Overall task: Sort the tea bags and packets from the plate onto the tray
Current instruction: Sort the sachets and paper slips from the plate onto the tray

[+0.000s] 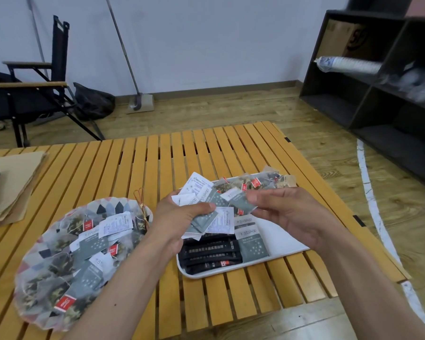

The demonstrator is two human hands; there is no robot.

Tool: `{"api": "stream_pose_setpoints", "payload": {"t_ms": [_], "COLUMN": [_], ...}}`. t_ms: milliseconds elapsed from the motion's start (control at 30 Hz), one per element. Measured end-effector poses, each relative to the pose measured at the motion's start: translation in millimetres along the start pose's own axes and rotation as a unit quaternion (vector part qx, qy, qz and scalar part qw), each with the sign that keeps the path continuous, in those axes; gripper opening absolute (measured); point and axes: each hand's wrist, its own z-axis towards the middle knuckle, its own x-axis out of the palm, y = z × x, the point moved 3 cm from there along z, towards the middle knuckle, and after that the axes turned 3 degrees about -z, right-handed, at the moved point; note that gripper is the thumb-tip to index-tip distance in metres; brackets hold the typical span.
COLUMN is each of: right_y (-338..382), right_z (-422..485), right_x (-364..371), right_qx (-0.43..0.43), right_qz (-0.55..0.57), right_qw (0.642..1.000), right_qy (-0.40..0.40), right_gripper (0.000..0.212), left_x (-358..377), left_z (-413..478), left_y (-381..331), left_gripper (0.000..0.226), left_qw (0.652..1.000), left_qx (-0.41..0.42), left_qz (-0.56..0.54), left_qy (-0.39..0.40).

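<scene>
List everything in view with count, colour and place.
table: one, orange slatted wood, centre
plate: one, pastel patterned, table's left
tray: one, white, right of plate
tea bags: many, mesh with red tags, plate and tray's far edge
packets: several, grey and white, on plate, tray, in both hands
black sticks: about four, tray's near left
brown paper: stack, table's far left
chair: one, black, behind left
shelf: one, dark, behind right
left hand: grips several packets above tray
right hand: pinches one grey packet

Plain indoor room, folding chair (32, 89), dark cubby shelving (378, 77), slatted table (157, 163), wood floor (219, 109)
</scene>
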Motion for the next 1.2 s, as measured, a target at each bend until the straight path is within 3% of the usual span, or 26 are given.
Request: {"api": "stream_pose_setpoints", "payload": {"t_ms": [167,267,433,633,800,1200], "right_y": [-6.9,-8.3,-9.0,-10.3,-12.9,-22.9], "right_z": [2.7,3.0,1.4,0.8,6.1,17.1], "right_x": [3.1,3.0,-10.7,-13.6,-9.6,-7.6], "right_qx": [-0.015,0.012,0.067,0.100,0.091,0.099], "right_qz": [-0.068,-0.085,-0.148,-0.243,-0.258,-0.319], "right_qw": [0.994,0.993,0.984,0.961,0.957,0.935], "right_qy": [-0.081,-0.081,-0.075,-0.085,-0.098,-0.122], "right_gripper": [0.025,0.031,0.013,0.032,0.021,0.032], "left_x": [0.2,0.0,-3.7,-7.1,-4.9,-5.7], "left_z": [-1.2,-1.3,-0.5,-1.6,-2.9,-1.3], "left_y": [-0.3,-0.9,-6.8,-11.9,-10.3,-10.0], "left_gripper": [0.072,0.070,0.076,0.071,0.073,0.077], "left_qw": [1.000,1.000,0.999,0.999,0.998,0.998], "left_qx": [0.005,0.006,0.026,0.038,0.041,0.041], "left_qz": [-0.002,0.002,0.012,0.011,0.021,0.019], "left_qy": [-0.005,-0.007,-0.022,-0.034,-0.036,-0.035]}}
